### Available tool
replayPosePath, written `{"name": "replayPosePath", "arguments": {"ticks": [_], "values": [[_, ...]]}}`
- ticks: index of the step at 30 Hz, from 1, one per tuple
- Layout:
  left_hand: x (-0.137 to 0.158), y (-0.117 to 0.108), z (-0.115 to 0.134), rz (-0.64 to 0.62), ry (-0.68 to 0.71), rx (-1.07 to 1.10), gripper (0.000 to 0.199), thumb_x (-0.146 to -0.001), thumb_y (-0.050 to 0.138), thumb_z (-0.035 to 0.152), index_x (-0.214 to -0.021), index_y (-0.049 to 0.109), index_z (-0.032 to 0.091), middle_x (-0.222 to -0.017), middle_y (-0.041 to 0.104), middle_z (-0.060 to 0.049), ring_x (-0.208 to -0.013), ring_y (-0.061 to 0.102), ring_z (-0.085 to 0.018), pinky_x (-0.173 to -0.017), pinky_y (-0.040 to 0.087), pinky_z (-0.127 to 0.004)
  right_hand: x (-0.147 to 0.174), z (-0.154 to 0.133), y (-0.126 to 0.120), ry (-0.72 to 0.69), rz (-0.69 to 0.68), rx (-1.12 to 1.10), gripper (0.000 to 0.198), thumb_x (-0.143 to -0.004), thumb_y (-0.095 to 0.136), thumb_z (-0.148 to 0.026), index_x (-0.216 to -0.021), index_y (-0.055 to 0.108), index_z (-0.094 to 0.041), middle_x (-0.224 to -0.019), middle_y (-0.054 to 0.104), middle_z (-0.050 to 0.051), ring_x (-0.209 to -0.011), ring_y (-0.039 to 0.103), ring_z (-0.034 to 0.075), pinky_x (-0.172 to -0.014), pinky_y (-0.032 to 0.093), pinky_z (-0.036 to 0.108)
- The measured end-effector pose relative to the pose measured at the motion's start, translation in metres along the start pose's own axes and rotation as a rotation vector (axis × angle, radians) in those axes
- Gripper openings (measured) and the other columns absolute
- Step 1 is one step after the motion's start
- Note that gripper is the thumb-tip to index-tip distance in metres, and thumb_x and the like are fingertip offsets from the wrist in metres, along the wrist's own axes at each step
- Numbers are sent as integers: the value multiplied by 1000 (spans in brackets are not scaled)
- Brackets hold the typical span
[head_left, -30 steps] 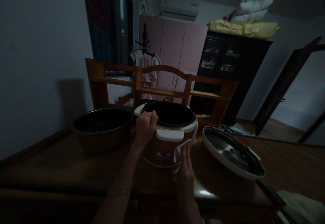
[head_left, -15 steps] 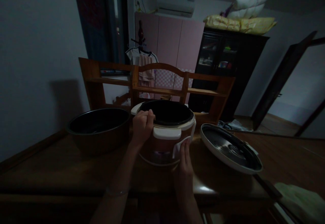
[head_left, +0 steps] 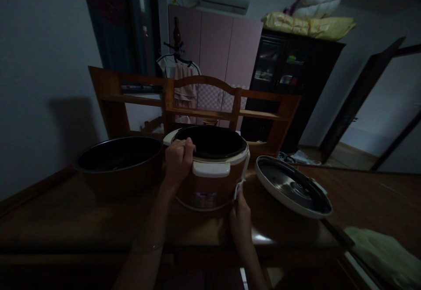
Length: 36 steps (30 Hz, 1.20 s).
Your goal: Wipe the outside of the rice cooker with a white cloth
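Note:
A rice cooker body stands lidless on the wooden desk, its dark inside facing up. My left hand is closed over the cooker's near-left rim, beside the white front handle. Low on the cooker's right side, my right hand presses a small white cloth against the wall, fingers closed on it. To the left sits a dark inner pot. The round lid lies to the right with its metal underside up.
The wooden desk has a shelf rack along its back edge. A wall borders the left side. Pale green fabric lies lower right, below the desk's edge. A pink wardrobe and dark cabinet stand behind.
My right hand has slid the cloth from the cooker's front right round toward its right side. The left hand keeps its hold on the rim. The whole view has shifted slightly.

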<state>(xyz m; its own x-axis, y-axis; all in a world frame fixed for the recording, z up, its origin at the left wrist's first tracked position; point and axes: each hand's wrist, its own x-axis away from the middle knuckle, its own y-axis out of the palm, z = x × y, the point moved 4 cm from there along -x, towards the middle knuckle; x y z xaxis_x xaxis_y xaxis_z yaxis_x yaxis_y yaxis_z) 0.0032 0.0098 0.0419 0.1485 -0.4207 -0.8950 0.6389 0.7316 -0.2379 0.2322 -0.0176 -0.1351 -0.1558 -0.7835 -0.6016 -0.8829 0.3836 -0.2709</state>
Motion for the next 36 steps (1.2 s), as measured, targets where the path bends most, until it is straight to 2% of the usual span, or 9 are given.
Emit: {"name": "replayPosePath", "arguments": {"ticks": [3,7,13,17,23,28,30,32,36], "values": [[0,0,0,-3,1,-10,50,-102,32,35,-62,57,22,-67,67,-4,-70,61,-18,-76,43,-35,4,3,2,4,32,-4,83,-77,37,5,-155,29,-22,-153,46,6,-141,43,18,-116,39,38],[1,1,-2,1,-11,-12,50,-102,32,37,-62,59,22,-69,68,-4,-72,62,-18,-77,44,-35,9,4,4,-3,56,-9,79,-82,38,4,-155,26,-23,-153,44,6,-139,45,17,-113,42,34],[1,1,-3,8,-14,11,48,-101,33,36,-62,57,23,-68,67,-3,-71,61,-18,-76,43,-35,23,5,13,-18,70,-1,78,-84,38,1,-157,23,-23,-159,35,5,-145,36,18,-118,35,40],[0,1,-3,11,-3,21,47,-101,34,35,-62,57,23,-68,66,-3,-71,61,-18,-76,42,-36,28,2,13,51,12,-78,76,-84,36,-1,-156,29,-22,-160,34,4,-147,32,18,-121,30,42],[0,1,-2,-16,7,11,47,-102,34,34,-61,56,23,-67,65,-3,-70,60,-18,-77,42,-36,18,-11,-18,243,74,-146,60,-94,42,-20,-154,36,-22,-158,38,6,-146,36,23,-120,31,45],[0,0,0,-15,12,11,49,-102,31,35,-61,54,23,-66,65,-3,-70,59,-18,-78,41,-36,-12,-9,-44,245,179,-69,56,-94,47,-28,-150,43,-23,-152,46,9,-142,44,27,-115,37,45],[0,0,0,-13,16,19,49,-102,32,34,-61,54,22,-66,64,-3,-69,59,-18,-77,41,-35,-22,-5,-42,239,144,-35,56,-92,48,-26,-148,47,-21,-150,49,10,-139,48,28,-112,39,45],[-1,0,0,-13,20,14,49,-102,32,34,-61,55,22,-66,64,-3,-69,59,-18,-77,41,-35,-27,0,-33,225,34,-6,60,-88,48,-20,-148,48,-19,-147,53,11,-134,54,28,-108,44,42],[-1,0,0,-9,21,10,49,-103,32,34,-62,55,21,-66,64,-3,-69,59,-18,-75,40,-35,-21,2,-11,153,-117,26,84,-75,45,-7,-157,27,-16,-145,56,12,-125,62,23,-101,50,32]]}}
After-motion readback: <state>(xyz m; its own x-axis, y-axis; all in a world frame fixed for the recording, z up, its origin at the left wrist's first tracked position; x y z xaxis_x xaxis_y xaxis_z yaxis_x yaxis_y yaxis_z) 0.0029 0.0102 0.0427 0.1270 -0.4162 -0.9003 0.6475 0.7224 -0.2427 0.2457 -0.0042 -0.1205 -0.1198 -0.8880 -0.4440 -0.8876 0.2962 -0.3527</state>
